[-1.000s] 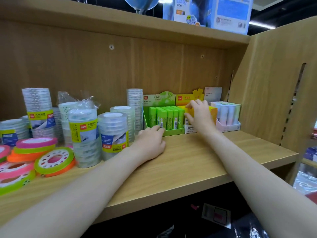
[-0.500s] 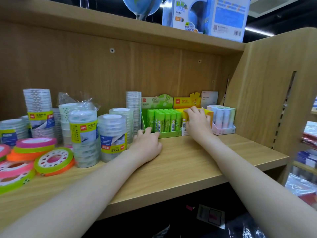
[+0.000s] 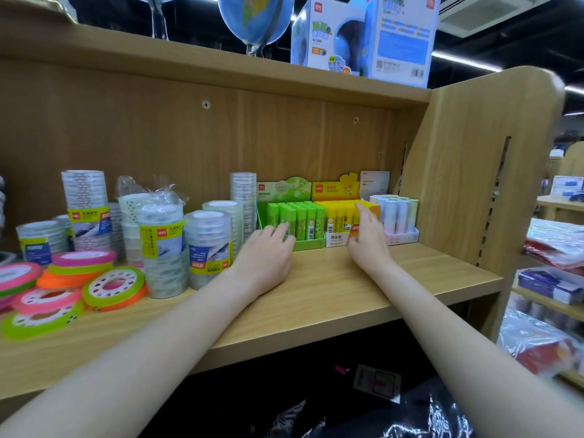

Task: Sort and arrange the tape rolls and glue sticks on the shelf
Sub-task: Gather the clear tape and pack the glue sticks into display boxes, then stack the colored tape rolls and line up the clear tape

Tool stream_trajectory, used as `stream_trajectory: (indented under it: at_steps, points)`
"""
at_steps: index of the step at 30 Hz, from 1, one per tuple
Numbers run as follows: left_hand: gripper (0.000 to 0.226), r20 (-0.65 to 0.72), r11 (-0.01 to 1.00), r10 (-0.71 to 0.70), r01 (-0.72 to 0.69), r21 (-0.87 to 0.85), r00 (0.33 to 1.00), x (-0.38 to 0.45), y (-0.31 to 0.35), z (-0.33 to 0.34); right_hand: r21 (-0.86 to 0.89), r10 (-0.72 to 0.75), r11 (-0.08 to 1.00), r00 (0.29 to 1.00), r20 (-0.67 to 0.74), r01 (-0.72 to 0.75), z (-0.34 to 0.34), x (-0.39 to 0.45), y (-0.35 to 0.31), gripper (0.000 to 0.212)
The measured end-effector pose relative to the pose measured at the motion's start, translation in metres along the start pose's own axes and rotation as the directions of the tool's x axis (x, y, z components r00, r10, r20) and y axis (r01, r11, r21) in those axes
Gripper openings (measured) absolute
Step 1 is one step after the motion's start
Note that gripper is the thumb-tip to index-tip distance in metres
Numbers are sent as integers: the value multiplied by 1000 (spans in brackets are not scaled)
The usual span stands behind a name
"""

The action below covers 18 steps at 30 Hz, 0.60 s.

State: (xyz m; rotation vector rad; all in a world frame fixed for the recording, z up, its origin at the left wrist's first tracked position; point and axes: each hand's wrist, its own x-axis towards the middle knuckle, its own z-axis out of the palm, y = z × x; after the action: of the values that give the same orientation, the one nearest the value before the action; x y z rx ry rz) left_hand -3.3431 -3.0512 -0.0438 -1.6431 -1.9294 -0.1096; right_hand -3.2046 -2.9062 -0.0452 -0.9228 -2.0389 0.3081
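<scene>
On the wooden shelf (image 3: 331,295), a green display box of green glue sticks (image 3: 300,216) stands next to a yellow box of yellow glue sticks (image 3: 338,216) and a white box of pastel glue sticks (image 3: 399,213). My left hand (image 3: 265,257) rests on the shelf, its bent fingertips touching the green box's front left corner. Fingers straight, my right hand (image 3: 368,238) lies against the yellow box's front right corner. Wrapped stacks of clear tape (image 3: 161,245) stand to the left. Flat neon tape rolls (image 3: 113,284) lie at the far left.
The shelf's right side panel (image 3: 474,184) stands close to the pastel box. Globes and globe boxes (image 3: 363,36) sit on the board above. Bare wood lies in front of the glue boxes. Other shelves with packaged goods (image 3: 553,279) are to the right.
My right hand has come down from the tops of the yellow sticks to the yellow box's front right corner. My left hand has slid right, up to the green box.
</scene>
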Motion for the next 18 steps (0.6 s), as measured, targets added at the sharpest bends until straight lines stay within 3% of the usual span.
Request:
stream_trajectory:
  at_steps: [4,7,12,15,18]
  points:
    - [24,-164,976,188,-166,141,968,-25,-7,-17,31,2,1000,1000,14,-2,-10,-14,-12,64]
    - [34,-293,969,208,-156,193,933,-53,-22,-31,108,-56,993,993,108,44,-13,-29,-33,65]
    - [47,-418,976,-83,159,151,905,-100,-69,-48,442,-317,885,886,340,147,2,-57,-89,81]
    - [57,-357,959,-226,271,79,906,-122,-90,-48,629,-373,774,856,358,74,24,-63,-132,90]
    - [67,-263,964,-264,263,-38,928,-133,-99,-45,602,-393,785,867,308,142,51,-66,-157,93]
